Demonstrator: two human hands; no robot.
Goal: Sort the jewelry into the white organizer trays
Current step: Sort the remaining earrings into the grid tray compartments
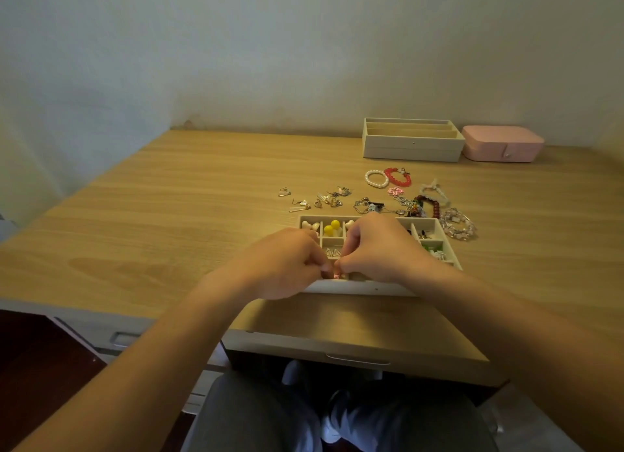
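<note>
Wooden bench (169,215), bare on its left half.

Left hand (290,262): fingers curled, tips pinched together over the front row of the near white tray (371,288).

Loose earrings (314,198) scattered on the bench just behind the tray's left end.

Both hands meet tip to tip on a small pink-and-white piece (336,276), which sits at the fingertips just above the tray's front compartments. Too small to say what kind of jewelry it is.

Tray back row, left side: white pieces (310,225), then yellow beads (332,227) in the next cell.

Right hand (378,249): thumb and forefinger pinching the same piece, other fingers curled. It covers the tray's middle cells.

Behind it on the bench: tangled chains (371,206), a pearl bracelet (376,178), and a red bracelet (398,176) touching the pearl one.

Pink flower charm (395,191) lies just in front of the red bracelet.

Second white tray (412,139) with long slots stands at the back near the wall.

Green pieces (430,247) sit in a right-hand tray cell.

Dark bead bracelet (429,205) and clear bead bracelets (459,223) lie beside the near tray's right back corner.

Pink case (503,143), closed, is just right of the back tray.
</note>
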